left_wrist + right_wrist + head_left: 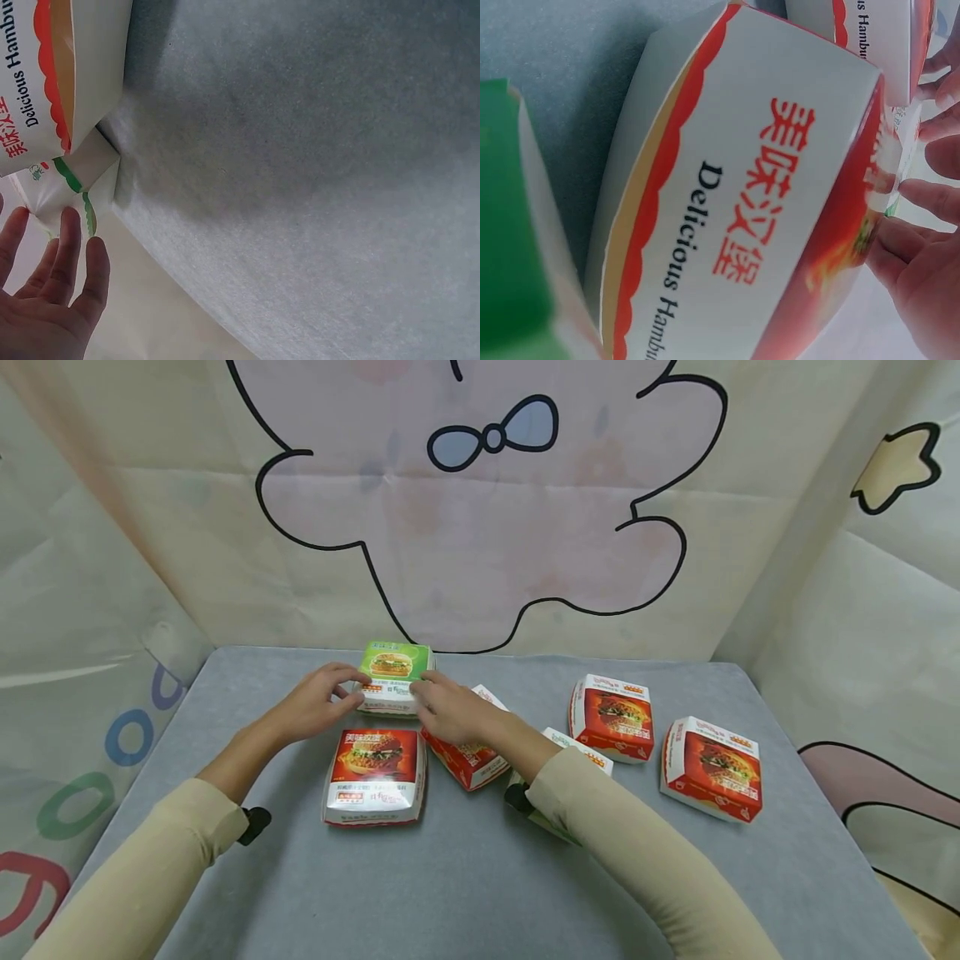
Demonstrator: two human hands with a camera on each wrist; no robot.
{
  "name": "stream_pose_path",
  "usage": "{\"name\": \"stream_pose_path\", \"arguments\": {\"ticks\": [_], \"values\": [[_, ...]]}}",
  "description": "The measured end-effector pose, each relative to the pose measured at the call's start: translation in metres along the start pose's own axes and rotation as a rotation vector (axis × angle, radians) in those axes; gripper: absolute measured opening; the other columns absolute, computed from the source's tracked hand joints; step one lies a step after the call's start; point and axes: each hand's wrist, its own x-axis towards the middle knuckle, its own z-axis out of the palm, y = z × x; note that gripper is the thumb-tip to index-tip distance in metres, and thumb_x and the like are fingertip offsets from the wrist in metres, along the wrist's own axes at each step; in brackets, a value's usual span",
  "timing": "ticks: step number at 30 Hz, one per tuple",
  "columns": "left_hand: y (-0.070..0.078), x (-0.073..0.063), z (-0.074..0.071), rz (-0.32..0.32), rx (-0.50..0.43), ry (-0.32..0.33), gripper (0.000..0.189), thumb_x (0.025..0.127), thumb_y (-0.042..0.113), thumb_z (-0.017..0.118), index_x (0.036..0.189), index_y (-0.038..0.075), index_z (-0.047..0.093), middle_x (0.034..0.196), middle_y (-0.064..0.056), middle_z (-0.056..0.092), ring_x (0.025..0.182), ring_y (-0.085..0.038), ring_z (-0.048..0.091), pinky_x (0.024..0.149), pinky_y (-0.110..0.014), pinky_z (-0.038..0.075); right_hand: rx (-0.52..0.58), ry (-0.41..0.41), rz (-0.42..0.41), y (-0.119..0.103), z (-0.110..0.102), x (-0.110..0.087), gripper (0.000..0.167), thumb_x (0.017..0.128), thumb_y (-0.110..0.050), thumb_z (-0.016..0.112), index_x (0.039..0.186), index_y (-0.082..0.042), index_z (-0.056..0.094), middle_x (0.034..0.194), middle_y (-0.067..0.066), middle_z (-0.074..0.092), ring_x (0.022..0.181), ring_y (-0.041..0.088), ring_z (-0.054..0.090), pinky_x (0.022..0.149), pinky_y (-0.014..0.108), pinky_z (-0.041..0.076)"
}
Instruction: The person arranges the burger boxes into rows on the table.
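A green-and-white hamburger box (392, 665) lies at the back of the table between both hands. My left hand (318, 700) is at its left side, with fingers spread and loosely bent in the left wrist view. From the right, my right hand (453, 710) reaches to the box with fingers fairly straight, its fingertips at the right edge. Whether the fingertips press on it is hard to tell. Just in front lies a red-and-white hamburger box (375, 768). Another red hamburger box (472, 764) sits tilted under the right hand, partly covered by it.
Two red hamburger boxes, one nearer the middle (611, 718) and one farther right (712, 768), lie on the grey table (450, 893). Under the right forearm is a partly hidden box with green sides (514, 225). A printed cloth backdrop (480, 543) rises behind the table.
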Motion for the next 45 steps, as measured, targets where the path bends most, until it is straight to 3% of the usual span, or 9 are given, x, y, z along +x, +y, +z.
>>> {"name": "stream_pose_path", "arguments": {"ticks": [6, 16, 39, 45], "values": [[0.0, 0.0, -0.003, -0.038, 0.003, -0.012, 0.035, 0.1, 0.018, 0.06, 0.13, 0.0, 0.06, 0.141, -0.024, 0.048, 0.106, -0.036, 0.06, 0.08, -0.044, 0.056, 0.036, -0.008, 0.0, 0.0, -0.001, 0.001, 0.05, 0.105, -0.021, 0.047, 0.15, -0.003, 0.04, 0.16, 0.015, 0.029, 0.146, 0.027, 0.03, 0.114, 0.044, 0.033], [0.001, 0.001, -0.005, -0.041, 0.014, -0.012, 0.033, 0.1, 0.018, 0.06, 0.127, -0.001, 0.062, 0.139, -0.025, 0.049, 0.106, -0.037, 0.059, 0.079, -0.044, 0.056, 0.037, -0.042, 0.027, -0.003, -0.002, 0.003, 0.052, 0.104, -0.021, 0.046, 0.152, -0.004, 0.037, 0.162, 0.015, 0.023, 0.15, 0.026, 0.021, 0.117, 0.043, 0.027], [-0.002, -0.001, -0.007, -0.057, 0.016, -0.022, 0.035, 0.099, 0.018, 0.06, 0.13, 0.0, 0.06, 0.139, -0.025, 0.049, 0.106, -0.038, 0.058, 0.081, -0.044, 0.056, 0.046, -0.052, 0.042, -0.003, -0.003, 0.004, 0.058, 0.102, -0.024, 0.049, 0.155, -0.006, 0.033, 0.163, 0.014, 0.02, 0.149, 0.026, 0.024, 0.116, 0.045, 0.029], [-0.001, -0.002, -0.008, -0.049, 0.046, 0.027, 0.037, 0.099, 0.017, 0.06, 0.132, -0.002, 0.058, 0.142, -0.026, 0.046, 0.101, -0.036, 0.061, 0.077, -0.044, 0.055, 0.069, -0.025, 0.031, 0.002, -0.012, -0.003, 0.059, 0.103, -0.027, 0.051, 0.155, -0.006, 0.033, 0.163, 0.016, 0.02, 0.148, 0.027, 0.025, 0.114, 0.046, 0.032]]}}
